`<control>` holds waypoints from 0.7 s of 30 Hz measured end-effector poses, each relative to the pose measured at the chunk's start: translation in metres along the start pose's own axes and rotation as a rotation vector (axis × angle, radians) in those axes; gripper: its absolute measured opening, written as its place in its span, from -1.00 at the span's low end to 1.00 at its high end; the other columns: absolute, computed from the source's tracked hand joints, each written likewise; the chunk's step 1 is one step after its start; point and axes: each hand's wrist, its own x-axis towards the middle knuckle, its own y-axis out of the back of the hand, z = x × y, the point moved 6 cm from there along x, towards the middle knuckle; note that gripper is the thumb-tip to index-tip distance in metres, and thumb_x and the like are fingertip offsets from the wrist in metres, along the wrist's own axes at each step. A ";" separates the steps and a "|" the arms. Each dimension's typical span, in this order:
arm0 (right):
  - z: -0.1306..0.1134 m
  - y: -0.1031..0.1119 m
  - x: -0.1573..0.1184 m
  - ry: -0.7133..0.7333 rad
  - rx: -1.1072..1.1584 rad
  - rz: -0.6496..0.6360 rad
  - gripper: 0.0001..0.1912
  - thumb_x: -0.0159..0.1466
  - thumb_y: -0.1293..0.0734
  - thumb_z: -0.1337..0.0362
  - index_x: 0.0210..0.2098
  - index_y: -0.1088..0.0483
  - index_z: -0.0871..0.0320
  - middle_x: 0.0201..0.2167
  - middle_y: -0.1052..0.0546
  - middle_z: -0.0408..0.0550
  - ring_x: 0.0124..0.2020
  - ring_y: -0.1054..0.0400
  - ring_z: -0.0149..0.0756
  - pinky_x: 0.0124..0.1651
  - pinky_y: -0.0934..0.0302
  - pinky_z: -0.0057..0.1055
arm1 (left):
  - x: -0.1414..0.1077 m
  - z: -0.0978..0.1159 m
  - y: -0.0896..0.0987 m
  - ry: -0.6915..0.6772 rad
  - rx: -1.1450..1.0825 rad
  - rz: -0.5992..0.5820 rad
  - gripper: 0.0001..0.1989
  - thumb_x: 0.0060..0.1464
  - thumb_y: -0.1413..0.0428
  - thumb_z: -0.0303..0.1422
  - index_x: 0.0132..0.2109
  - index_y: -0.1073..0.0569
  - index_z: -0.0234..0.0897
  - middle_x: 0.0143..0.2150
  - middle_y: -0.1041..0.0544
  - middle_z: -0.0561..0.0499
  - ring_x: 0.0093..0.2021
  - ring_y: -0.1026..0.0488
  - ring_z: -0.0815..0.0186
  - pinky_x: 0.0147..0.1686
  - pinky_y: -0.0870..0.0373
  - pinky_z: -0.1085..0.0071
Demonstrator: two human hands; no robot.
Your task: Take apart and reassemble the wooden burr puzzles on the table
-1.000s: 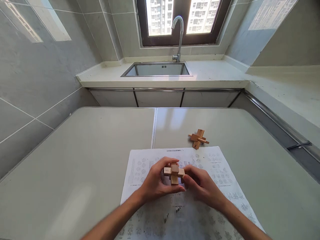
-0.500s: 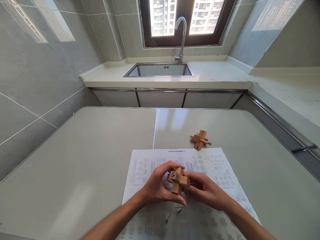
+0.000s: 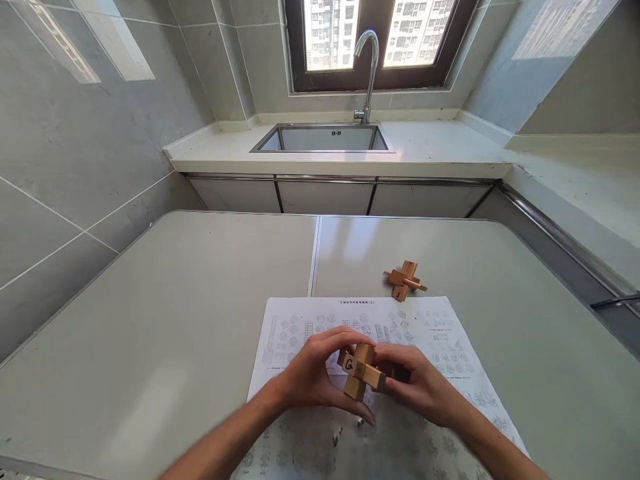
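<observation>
A wooden interlocking puzzle (image 3: pixel 361 373) of crossed bars, with a letter G inked on one bar end, is held above the printed sheet (image 3: pixel 290 350). My left hand (image 3: pixel 317 370) curves around its left side, fingers over the top and thumb beneath; the thumb tip stands off the wood. From the right, my right hand (image 3: pixel 420 385) pinches the puzzle, its fingertips partly hidden behind the bars. Beyond the sheet's far edge lies a second wooden puzzle (image 3: pixel 404 280), darker, with thin rods sticking out.
The pale table (image 3: pixel 150 320) has a seam (image 3: pixel 315 257) running away from me. Behind it are a counter (image 3: pixel 440 143), a sink (image 3: pixel 330 139) and a curved tap (image 3: pixel 373 73) under a window. Tiled wall (image 3: pixel 90 167) stands at the left. Small dark marks show on the sheet.
The puzzle has turned in my hands, so its G end and the neighbouring bar now slant down to the right. Both hands remain on it; the view has shifted slightly.
</observation>
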 end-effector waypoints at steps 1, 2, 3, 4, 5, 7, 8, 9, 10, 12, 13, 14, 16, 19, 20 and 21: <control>0.001 0.000 0.000 -0.009 0.020 0.003 -0.58 0.35 -0.36 -0.12 -0.21 -0.54 0.13 -0.40 -0.46 -0.10 -0.41 -0.22 -0.32 -0.36 -0.11 -0.41 | 0.000 -0.001 0.000 0.014 -0.001 0.005 -0.16 -0.36 -0.53 0.00 0.10 -0.52 -0.18 -0.07 -0.61 -0.12 -0.10 -0.53 0.12 -0.05 -0.46 0.25; 0.001 0.000 0.000 -0.022 0.049 0.000 -0.57 0.34 -0.37 -0.13 -0.21 -0.54 0.13 -0.40 -0.45 -0.10 -0.42 -0.21 -0.33 -0.36 -0.11 -0.42 | 0.000 -0.002 0.001 0.028 -0.009 0.013 -0.15 -0.36 -0.53 0.00 0.11 -0.52 -0.18 -0.06 -0.62 -0.12 -0.09 -0.54 0.10 -0.03 -0.47 0.23; 0.002 0.000 0.000 -0.036 0.087 -0.007 -0.57 0.34 -0.37 -0.13 -0.21 -0.53 0.13 -0.40 -0.44 -0.11 -0.42 -0.20 -0.33 -0.37 -0.11 -0.42 | 0.000 -0.004 0.001 0.043 -0.025 0.025 -0.13 -0.36 -0.53 0.00 0.13 -0.52 -0.18 -0.04 -0.62 -0.13 -0.07 -0.54 0.09 0.00 -0.46 0.21; 0.002 -0.002 0.000 -0.050 0.133 -0.019 -0.57 0.34 -0.37 -0.13 -0.20 -0.51 0.13 -0.41 -0.42 -0.12 -0.42 -0.20 -0.35 -0.37 -0.11 -0.43 | 0.000 -0.005 0.001 0.058 -0.049 0.037 -0.11 -0.35 -0.53 -0.01 0.16 -0.51 -0.17 -0.02 -0.62 -0.14 -0.04 -0.55 0.07 0.03 -0.46 0.19; 0.002 -0.003 0.000 -0.064 0.185 -0.035 -0.57 0.35 -0.37 -0.14 -0.20 -0.49 0.14 -0.42 -0.39 -0.14 -0.43 -0.19 -0.36 -0.38 -0.10 -0.43 | -0.001 -0.006 0.001 0.075 -0.077 0.046 -0.09 -0.33 -0.53 -0.02 0.20 -0.49 -0.16 0.01 -0.62 -0.15 -0.01 -0.55 0.05 0.06 -0.45 0.16; 0.002 -0.007 0.001 -0.078 0.291 -0.067 -0.55 0.36 -0.35 -0.16 -0.18 -0.45 0.14 -0.46 -0.36 -0.16 -0.46 -0.18 -0.38 -0.39 -0.11 -0.44 | -0.001 -0.007 -0.001 0.102 -0.142 0.056 -0.07 -0.29 -0.53 -0.05 0.26 -0.46 -0.12 0.06 -0.61 -0.15 0.05 -0.54 0.02 0.12 -0.44 0.13; 0.001 -0.008 0.001 -0.080 0.334 -0.082 -0.54 0.36 -0.34 -0.17 -0.18 -0.44 0.14 -0.48 -0.35 -0.17 -0.48 -0.18 -0.39 -0.39 -0.12 -0.44 | -0.001 -0.007 -0.002 0.111 -0.176 0.060 -0.07 -0.27 -0.53 -0.07 0.28 -0.44 -0.10 0.08 -0.61 -0.15 0.07 -0.54 0.01 0.13 -0.43 0.12; 0.001 -0.010 0.000 -0.079 0.368 -0.099 -0.52 0.36 -0.33 -0.18 -0.18 -0.43 0.14 -0.49 -0.35 -0.18 -0.50 -0.18 -0.40 -0.38 -0.14 -0.43 | -0.002 -0.007 -0.003 0.119 -0.209 0.060 -0.08 -0.25 -0.53 -0.09 0.28 -0.44 -0.09 0.10 -0.60 -0.14 0.10 -0.53 0.01 0.14 -0.43 0.12; 0.002 -0.012 0.000 -0.077 0.396 -0.119 -0.52 0.36 -0.32 -0.19 -0.17 -0.43 0.14 -0.50 -0.36 -0.18 -0.52 -0.19 -0.41 -0.37 -0.16 -0.42 | -0.002 -0.007 -0.004 0.125 -0.240 0.056 -0.09 -0.24 -0.53 -0.11 0.29 -0.43 -0.09 0.12 -0.60 -0.14 0.11 -0.53 0.01 0.15 -0.43 0.12; 0.003 -0.017 -0.001 -0.082 0.443 -0.157 -0.52 0.37 -0.32 -0.18 -0.14 -0.44 0.14 -0.48 -0.40 -0.16 -0.54 -0.22 -0.42 -0.34 -0.20 -0.41 | -0.003 -0.007 -0.006 0.139 -0.294 0.048 -0.11 -0.21 -0.53 -0.14 0.29 -0.44 -0.08 0.14 -0.58 -0.14 0.14 -0.52 0.00 0.17 -0.43 0.11; 0.005 -0.019 -0.002 -0.093 0.474 -0.170 -0.53 0.38 -0.32 -0.17 -0.12 -0.45 0.13 -0.46 -0.41 -0.15 -0.54 -0.24 -0.41 -0.34 -0.22 -0.40 | -0.003 -0.007 -0.007 0.148 -0.317 0.041 -0.12 -0.20 -0.53 -0.15 0.29 -0.44 -0.08 0.15 -0.58 -0.14 0.15 -0.52 0.00 0.18 -0.42 0.10; 0.007 -0.022 -0.003 -0.108 0.511 -0.176 -0.53 0.38 -0.32 -0.17 -0.08 -0.46 0.13 -0.43 -0.43 -0.13 -0.54 -0.27 -0.40 -0.35 -0.23 -0.40 | -0.003 -0.008 -0.007 0.155 -0.338 0.037 -0.12 -0.19 -0.52 -0.16 0.29 -0.44 -0.07 0.15 -0.58 -0.14 0.15 -0.52 0.00 0.19 -0.41 0.09; 0.011 -0.026 -0.005 -0.145 0.592 -0.170 -0.50 0.37 -0.31 -0.19 -0.01 -0.45 0.11 -0.38 -0.46 -0.09 -0.51 -0.30 -0.37 -0.38 -0.25 -0.40 | -0.003 -0.008 -0.008 0.165 -0.372 0.030 -0.12 -0.19 -0.52 -0.17 0.30 -0.43 -0.08 0.15 -0.58 -0.15 0.16 -0.51 0.00 0.20 -0.41 0.08; 0.016 -0.032 -0.006 -0.202 0.722 -0.159 -0.49 0.36 -0.32 -0.20 0.01 -0.43 0.10 -0.42 -0.41 -0.12 -0.56 -0.25 -0.40 -0.45 -0.24 -0.43 | -0.002 -0.009 -0.009 0.187 -0.391 0.019 -0.16 -0.15 -0.51 -0.17 0.29 -0.44 -0.08 0.14 -0.57 -0.15 0.12 -0.52 0.01 0.11 -0.48 0.15; 0.017 -0.034 -0.006 -0.217 0.770 -0.164 -0.50 0.36 -0.33 -0.20 -0.01 -0.43 0.09 -0.46 -0.37 -0.15 -0.59 -0.20 -0.42 -0.49 -0.21 -0.45 | -0.003 -0.009 -0.010 0.194 -0.390 0.015 -0.17 -0.14 -0.50 -0.17 0.28 -0.44 -0.08 0.13 -0.56 -0.14 0.11 -0.53 0.03 0.07 -0.49 0.18; 0.018 -0.036 -0.006 -0.230 0.822 -0.173 -0.52 0.35 -0.34 -0.19 -0.04 -0.43 0.09 -0.50 -0.31 -0.20 -0.62 -0.14 -0.45 -0.52 -0.18 -0.47 | -0.003 -0.009 -0.011 0.201 -0.385 0.010 -0.19 -0.14 -0.50 -0.18 0.28 -0.45 -0.08 0.13 -0.56 -0.13 0.09 -0.53 0.04 0.04 -0.51 0.21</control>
